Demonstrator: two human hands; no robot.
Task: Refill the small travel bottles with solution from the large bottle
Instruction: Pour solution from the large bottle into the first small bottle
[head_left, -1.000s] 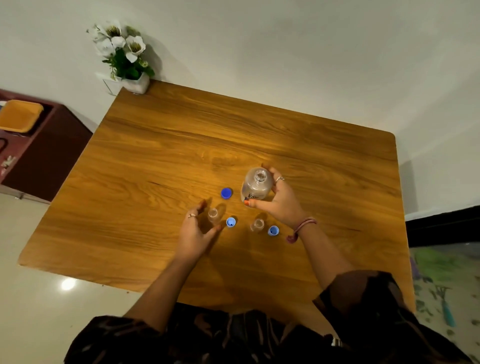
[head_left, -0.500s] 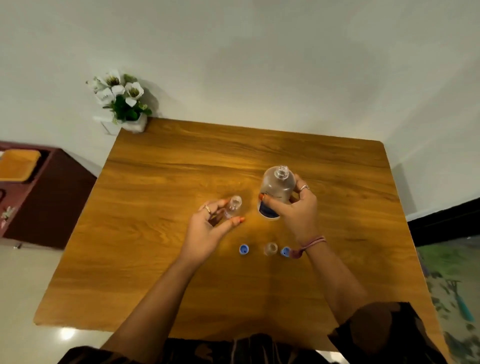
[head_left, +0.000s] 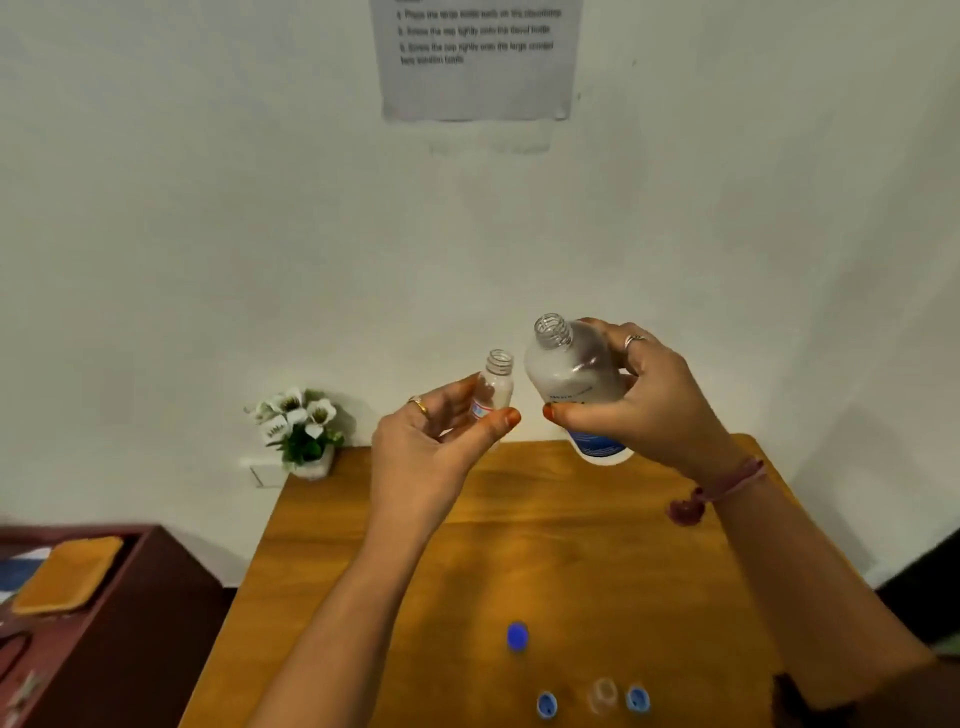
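Nearest us on the table (head_left: 597, 545): three blue caps (head_left: 517, 636) off, plus a second small travel bottle (head_left: 603, 694), open and apparently unfilled. Above it our left hand (head_left: 431, 447) pinches the first small bottle (head_left: 494, 387) upright, mouth open; right hand (head_left: 654, 400) wraps the uncapped large bottle (head_left: 574, 379) just beside, barely tilted. No pour visible, so we judge both fills and all recapping remain.

Home room: wooden table (head_left: 467, 545) (potted flowers (head_left: 298, 426)).
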